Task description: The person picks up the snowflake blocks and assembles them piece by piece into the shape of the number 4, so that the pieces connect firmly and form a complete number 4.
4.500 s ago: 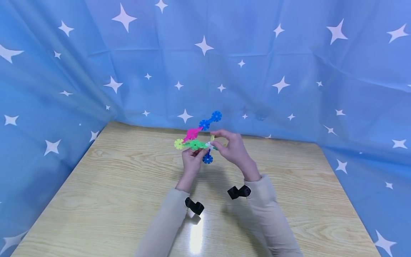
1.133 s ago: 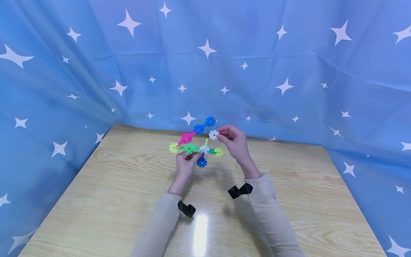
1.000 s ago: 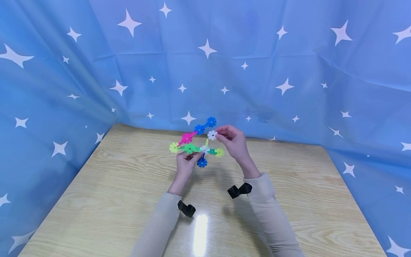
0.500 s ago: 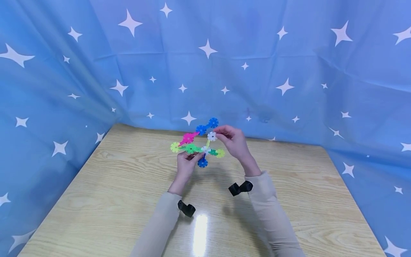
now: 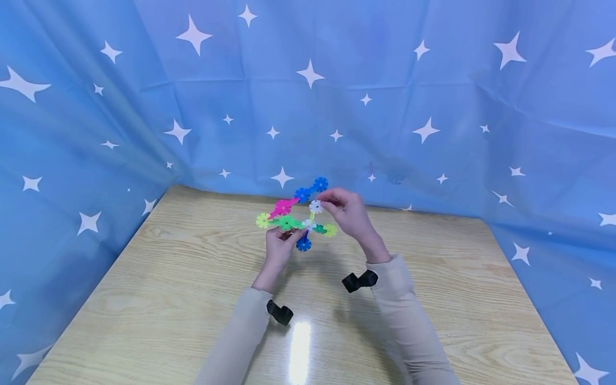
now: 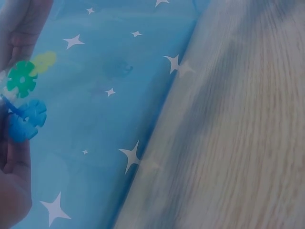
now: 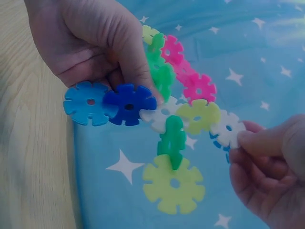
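Note:
Above the table hangs a joined chain of snowflake discs, held by my left hand (image 5: pixel 280 246) near a green disc (image 5: pixel 286 223) and the white centre disc (image 7: pixel 163 116). Thumb and fingers of my right hand (image 5: pixel 353 219) pinch another white snowflake disc (image 7: pixel 226 128). Its edge meets the upright yellow disc (image 7: pixel 202 117); how deep the slots sit is unclear. From the centre disc branch blue discs (image 7: pixel 129 106) and a green disc with a large yellow disc (image 7: pixel 174 183). Pink discs (image 5: pixel 283 207) and two blue discs (image 5: pixel 320 184) form the upper arm.
A wood-grain table (image 5: pixel 168 299) lies beneath both hands. Behind it and at both sides hangs a blue curtain (image 5: pixel 385 107) with white stars. Each wrist wears a black camera (image 5: pixel 360 281) over a light sleeve.
At first the right hand was at the upright yellow disc. Later it held a white disc to the right of it, and has since brought that disc left and slightly down against the yellow one.

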A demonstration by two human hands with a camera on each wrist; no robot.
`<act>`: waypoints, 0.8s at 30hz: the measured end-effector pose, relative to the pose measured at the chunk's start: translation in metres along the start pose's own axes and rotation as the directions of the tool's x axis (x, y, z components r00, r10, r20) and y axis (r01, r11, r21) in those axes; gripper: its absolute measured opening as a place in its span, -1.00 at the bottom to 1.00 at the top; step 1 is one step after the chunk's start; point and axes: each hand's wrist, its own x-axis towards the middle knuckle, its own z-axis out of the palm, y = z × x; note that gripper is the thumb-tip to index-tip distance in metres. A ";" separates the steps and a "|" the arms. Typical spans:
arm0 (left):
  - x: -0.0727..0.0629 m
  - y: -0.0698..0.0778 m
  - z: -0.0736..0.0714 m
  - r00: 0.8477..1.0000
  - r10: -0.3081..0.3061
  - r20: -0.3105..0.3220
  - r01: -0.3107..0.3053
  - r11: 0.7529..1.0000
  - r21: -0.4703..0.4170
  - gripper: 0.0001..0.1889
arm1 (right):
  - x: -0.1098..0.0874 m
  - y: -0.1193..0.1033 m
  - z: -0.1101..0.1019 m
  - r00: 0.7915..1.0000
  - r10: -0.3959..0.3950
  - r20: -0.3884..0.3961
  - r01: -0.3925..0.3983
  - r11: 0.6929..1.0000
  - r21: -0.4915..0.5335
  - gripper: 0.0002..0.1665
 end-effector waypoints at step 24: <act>-0.007 -0.005 0.005 0.998 -0.048 0.034 0.048 0.999 0.017 -0.90 | -0.016 0.007 -0.003 0.999 0.048 0.011 -0.047 0.998 -0.032 -0.85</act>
